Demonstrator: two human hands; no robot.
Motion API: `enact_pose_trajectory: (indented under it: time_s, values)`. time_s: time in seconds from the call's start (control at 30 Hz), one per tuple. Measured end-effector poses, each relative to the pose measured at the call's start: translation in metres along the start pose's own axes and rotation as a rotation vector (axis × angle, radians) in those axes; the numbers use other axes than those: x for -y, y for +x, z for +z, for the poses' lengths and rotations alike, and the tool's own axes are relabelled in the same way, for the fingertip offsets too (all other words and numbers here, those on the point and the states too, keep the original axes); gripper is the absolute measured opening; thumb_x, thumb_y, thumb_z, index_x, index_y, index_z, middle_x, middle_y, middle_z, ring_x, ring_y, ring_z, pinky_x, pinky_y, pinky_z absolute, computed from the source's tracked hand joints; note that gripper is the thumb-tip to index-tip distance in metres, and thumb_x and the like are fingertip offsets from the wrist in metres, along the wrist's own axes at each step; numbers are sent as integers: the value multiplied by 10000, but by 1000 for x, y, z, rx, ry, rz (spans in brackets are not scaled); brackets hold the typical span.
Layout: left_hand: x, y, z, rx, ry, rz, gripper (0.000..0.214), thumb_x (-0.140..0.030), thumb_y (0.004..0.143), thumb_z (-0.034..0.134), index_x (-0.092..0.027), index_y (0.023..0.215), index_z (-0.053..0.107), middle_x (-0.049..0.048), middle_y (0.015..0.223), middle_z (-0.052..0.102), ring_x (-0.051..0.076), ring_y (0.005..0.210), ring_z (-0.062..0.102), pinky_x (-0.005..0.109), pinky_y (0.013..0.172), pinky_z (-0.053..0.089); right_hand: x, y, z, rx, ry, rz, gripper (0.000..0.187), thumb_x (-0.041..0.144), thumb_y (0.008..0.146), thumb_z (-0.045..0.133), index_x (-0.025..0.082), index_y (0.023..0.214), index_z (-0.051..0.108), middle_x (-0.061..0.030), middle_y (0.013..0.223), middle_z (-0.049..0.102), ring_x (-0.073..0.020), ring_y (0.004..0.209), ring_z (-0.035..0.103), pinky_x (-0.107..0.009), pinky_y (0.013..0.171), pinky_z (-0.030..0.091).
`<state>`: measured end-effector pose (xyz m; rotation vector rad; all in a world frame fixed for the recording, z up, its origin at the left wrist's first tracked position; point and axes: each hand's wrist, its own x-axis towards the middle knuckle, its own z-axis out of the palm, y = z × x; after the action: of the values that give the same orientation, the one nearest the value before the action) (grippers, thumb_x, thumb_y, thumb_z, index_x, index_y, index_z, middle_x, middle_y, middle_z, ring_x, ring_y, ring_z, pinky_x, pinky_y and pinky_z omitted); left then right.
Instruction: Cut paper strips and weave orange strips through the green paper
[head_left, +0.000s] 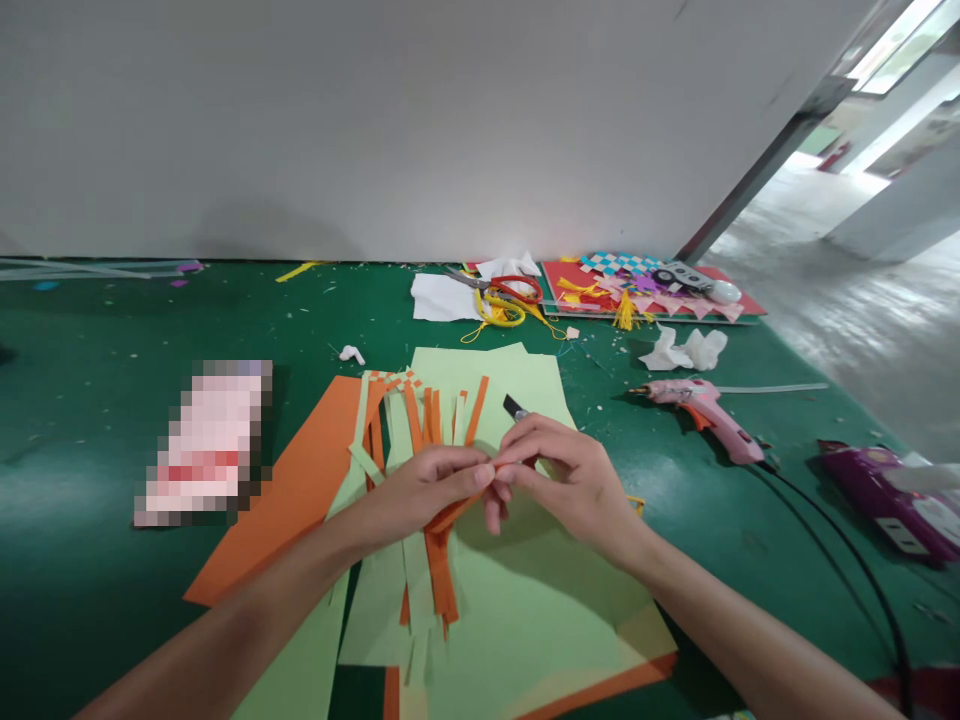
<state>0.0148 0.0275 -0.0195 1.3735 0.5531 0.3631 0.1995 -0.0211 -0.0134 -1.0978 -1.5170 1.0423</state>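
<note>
My left hand (431, 485) is closed, its thumb and fingers pinching an orange paper strip (454, 515). The fingertips of my right hand (570, 475) meet it at the strip's end, also in a pinch. A craft knife (514, 407) with a dark blade sticks out above my right fingers, apparently tucked in that hand; its handle is mostly hidden. Beneath both hands lie loose orange and pale green strips (418, 570) on pale green paper sheets (540, 610). Left of them, a small orange-and-green woven piece (405, 380) has long strips hanging from it.
Orange paper (289, 490) and a pixelated pink item (206, 440) are at left. Scissors (517, 290) lie at the back, near a red board (562, 280) with decorations. To the right are a pink glue gun (705, 410) with its cable, crumpled tissue (682, 350) and a purple power strip (892, 495).
</note>
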Motion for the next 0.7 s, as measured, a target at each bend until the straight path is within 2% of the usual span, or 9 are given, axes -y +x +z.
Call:
enact_pose_trajectory:
  time_s: [0.2,0.3,0.43,0.7]
  values:
    - [-2,-1,3,14,41,-28,326,-400,923,449,-167,858,668,34,738,694,170,799,627,271,824,440,1,0,-2,20,-10,25,65,187,816,636,188,761,671,-14,780,596,-128,740,571,-272,656,447]
    - [0,-2,7,-9,105,-88,315,-399,914,462,-164,868,668,43,785,692,170,750,629,272,753,461,2,0,-3,35,9,71,110,208,835,609,180,729,622,-2,766,576,-121,719,555,-271,649,429]
    - [3,-1,10,-11,152,-74,346,-370,933,419,-162,842,680,41,742,690,157,714,634,257,725,464,1,1,-4,43,46,135,162,228,846,587,175,695,563,2,790,565,-109,694,529,-257,618,401]
    - [-3,-1,11,-5,199,-64,362,-326,950,395,-168,807,687,14,683,689,119,665,614,205,676,435,1,4,-13,-70,103,195,167,269,824,614,171,694,576,4,776,564,-100,663,473,-239,580,362]
